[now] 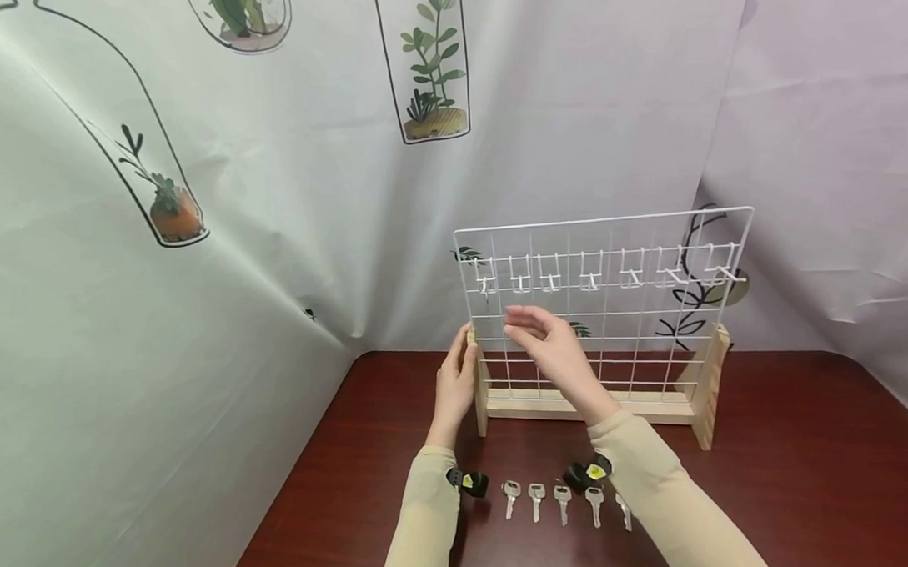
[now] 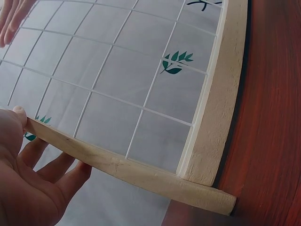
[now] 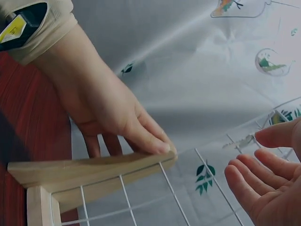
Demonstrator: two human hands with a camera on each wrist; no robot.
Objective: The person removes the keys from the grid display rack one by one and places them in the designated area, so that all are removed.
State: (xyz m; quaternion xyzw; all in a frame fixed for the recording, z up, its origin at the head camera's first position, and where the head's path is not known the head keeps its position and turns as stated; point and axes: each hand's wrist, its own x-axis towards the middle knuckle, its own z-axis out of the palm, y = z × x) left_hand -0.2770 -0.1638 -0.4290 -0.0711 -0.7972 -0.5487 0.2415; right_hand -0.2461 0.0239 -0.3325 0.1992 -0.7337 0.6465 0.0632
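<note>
A white wire grid rack (image 1: pixel 613 313) on a wooden stand (image 1: pixel 709 391) stands on the table, with a row of hooks along its upper part. My left hand (image 1: pixel 456 382) grips the stand's left wooden upright (image 2: pixel 127 170), with the thumb on one side and fingers on the other. A key (image 1: pixel 485 289) appears to hang at the leftmost hook; it also shows as a silvery key (image 3: pixel 241 141) in the right wrist view. Just right of and below it, my right hand (image 1: pixel 549 343) hovers before the grid, its fingers loosely extended and nothing visibly held.
Several silver keys (image 1: pixel 536 491) lie in a row on the dark red table (image 1: pixel 342 504), in front of the rack. The rightmost key (image 1: pixel 624 511) is partly covered by my right sleeve (image 1: pixel 656 477). A pale printed curtain (image 1: pixel 308 197) hangs behind and to the left.
</note>
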